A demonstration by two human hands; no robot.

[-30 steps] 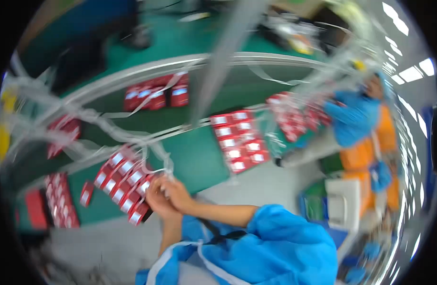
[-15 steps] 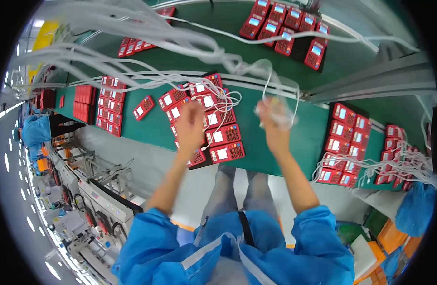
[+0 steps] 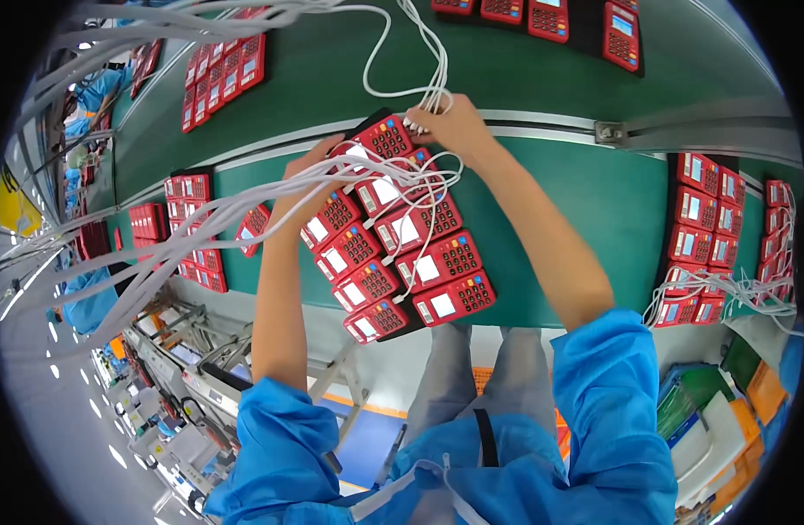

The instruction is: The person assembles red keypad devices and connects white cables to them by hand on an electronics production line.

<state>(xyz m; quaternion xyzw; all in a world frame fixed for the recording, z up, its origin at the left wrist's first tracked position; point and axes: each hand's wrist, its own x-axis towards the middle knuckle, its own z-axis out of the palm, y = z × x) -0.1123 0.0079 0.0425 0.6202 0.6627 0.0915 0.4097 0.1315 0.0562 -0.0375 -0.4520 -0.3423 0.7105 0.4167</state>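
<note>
Red handheld terminals (image 3: 446, 297) with keypads and white screens lie in two rows on a dark tray (image 3: 411, 325) in front of me. White cables (image 3: 332, 171) run across them from the left, and several plug ends rest at the terminals. At the tray's far edge my right hand (image 3: 450, 127) is closed round a bunch of white cables (image 3: 428, 61), their plugs (image 3: 413, 125) poking out toward the left. My left hand (image 3: 307, 175) reaches to the far left corner terminal with curled fingers. Cables partly cover those fingers, hiding what they grip.
One loose terminal (image 3: 254, 229) lies left of the tray. Further trays of terminals stand at the left (image 3: 192, 232) and right (image 3: 704, 227). Behind a metal rail (image 3: 542, 129), more terminals (image 3: 622, 37) sit on a second green surface. White cables (image 3: 726, 287) drape over the right-hand terminals.
My right hand has moved left to the tray's far edge with the bunched cables. My left hand has shifted from above the terminals to their far left corner. The view has moved too.
</note>
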